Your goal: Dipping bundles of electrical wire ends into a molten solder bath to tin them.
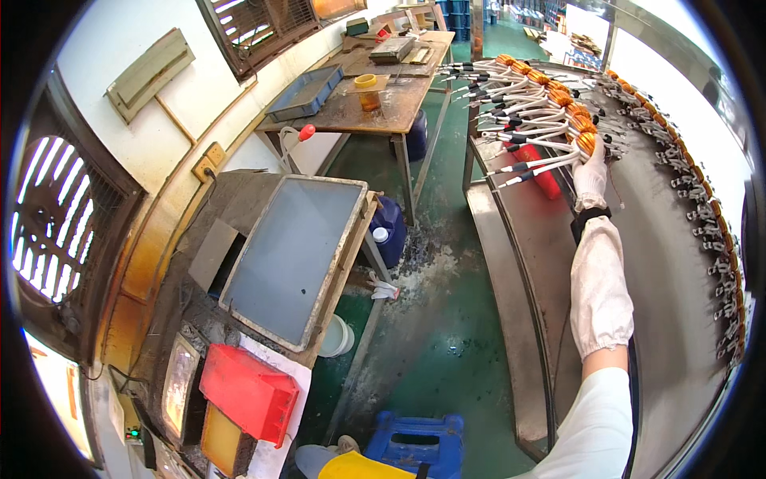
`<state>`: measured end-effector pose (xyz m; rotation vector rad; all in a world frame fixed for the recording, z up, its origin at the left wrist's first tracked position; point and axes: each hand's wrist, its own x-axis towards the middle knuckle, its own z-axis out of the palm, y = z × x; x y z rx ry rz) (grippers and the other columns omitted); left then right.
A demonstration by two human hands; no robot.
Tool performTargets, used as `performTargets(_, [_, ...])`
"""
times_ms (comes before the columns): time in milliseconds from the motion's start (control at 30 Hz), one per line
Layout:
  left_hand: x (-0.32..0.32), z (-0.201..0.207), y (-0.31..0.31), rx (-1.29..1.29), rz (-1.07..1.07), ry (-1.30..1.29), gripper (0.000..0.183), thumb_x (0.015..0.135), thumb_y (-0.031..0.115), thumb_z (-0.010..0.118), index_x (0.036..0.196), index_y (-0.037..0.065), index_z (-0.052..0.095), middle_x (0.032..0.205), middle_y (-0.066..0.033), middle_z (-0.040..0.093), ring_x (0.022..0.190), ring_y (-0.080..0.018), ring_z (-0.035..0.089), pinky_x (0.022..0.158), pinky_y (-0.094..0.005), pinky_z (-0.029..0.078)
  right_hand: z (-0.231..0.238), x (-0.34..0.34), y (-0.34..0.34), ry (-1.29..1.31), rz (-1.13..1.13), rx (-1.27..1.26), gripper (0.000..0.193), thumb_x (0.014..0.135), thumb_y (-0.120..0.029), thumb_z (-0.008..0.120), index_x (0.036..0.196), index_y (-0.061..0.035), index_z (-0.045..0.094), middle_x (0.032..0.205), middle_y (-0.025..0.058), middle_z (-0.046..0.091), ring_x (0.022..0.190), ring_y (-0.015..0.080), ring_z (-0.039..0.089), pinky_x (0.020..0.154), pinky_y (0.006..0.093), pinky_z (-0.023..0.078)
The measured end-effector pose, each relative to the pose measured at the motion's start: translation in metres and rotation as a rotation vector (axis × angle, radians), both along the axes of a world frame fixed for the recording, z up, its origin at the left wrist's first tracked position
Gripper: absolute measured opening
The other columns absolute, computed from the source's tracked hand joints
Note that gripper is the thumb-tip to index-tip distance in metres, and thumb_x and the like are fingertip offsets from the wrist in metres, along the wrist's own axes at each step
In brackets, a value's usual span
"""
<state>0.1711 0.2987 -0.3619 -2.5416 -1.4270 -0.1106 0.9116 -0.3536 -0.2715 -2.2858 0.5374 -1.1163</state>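
The gloved right hand touches the nearest orange coil at the left side of the metal table (its white leads spread leftward); whether it clamps there, I cannot quite tell. The left hand is out of view. A 2nd row of coils curves rightward.

Gloved right hand at an orange coil — grip unclear, red bin.
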Motion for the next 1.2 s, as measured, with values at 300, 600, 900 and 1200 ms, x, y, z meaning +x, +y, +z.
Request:
performTargets(300, [0.009, -0.004, -0.015, 0.099, 0.022, 0.043, 0.036, 0.083, 0.019, 0.057, 0.115, 0.006, 0.064, 0.098, -0.0145, 0.069, 0.083, -0.0349, 0.065, 0.075, -0.0432, 0.053, 0.004, 0.006, 0.004, 0.000, 0.034, 0.114, 0.082, 0.080, -0.031, 0.075, 0.146, -0.0205, 0.028, 0.109, 0.0265, 0.062, 0.100, 0.0414, 0.063, 0.084, 0.0460, 0.050])
performTargets(600, [0.029, 0.002, -0.019, -0.009, 0.101, -0.148, 0.034, 0.083, 0.020, 0.054, 0.113, 0.008, 0.064, 0.096, -0.0189, 0.068, 0.084, -0.0382, 0.064, 0.076, -0.0470, 0.050, -0.003, -0.037, -0.024, -0.038, 0.120, -0.031, 0.073, 0.081, -0.026, 0.071, 0.137, 0.0011, 0.034, 0.131, 0.0278, 0.049, 0.121, 0.0405, 0.049, 0.102, 0.0429, 0.038])
performTargets(900, [0.029, 0.020, -0.026, -0.096, 0.103, -0.132, 0.030, 0.090, 0.022, 0.049, 0.109, 0.003, 0.064, 0.101, -0.0195, 0.066, 0.091, -0.0372, 0.062, 0.079, -0.0444, 0.049, -0.016, -0.108, -0.004, 0.308, 0.140, -0.286, 0.043, 0.083, -0.030, 0.064, 0.117, -0.0050, 0.057, 0.112, 0.0168, 0.061, 0.107, 0.0349, 0.057, 0.094, 0.0432, 0.045])
performTargets(1200, [0.009, 0.027, -0.026, -0.282, 0.003, -0.180, 0.035, 0.087, 0.025, 0.056, 0.116, 0.006, 0.061, 0.109, -0.0208, 0.063, 0.100, -0.0381, 0.059, 0.086, -0.0449, 0.047, 0.009, -0.212, 0.062, 0.437, -0.167, -0.713, 0.040, 0.073, -0.019, 0.065, 0.112, -0.0159, 0.058, 0.096, 0.0088, 0.052, 0.090, 0.0297, 0.057, 0.073, 0.0422, 0.051])
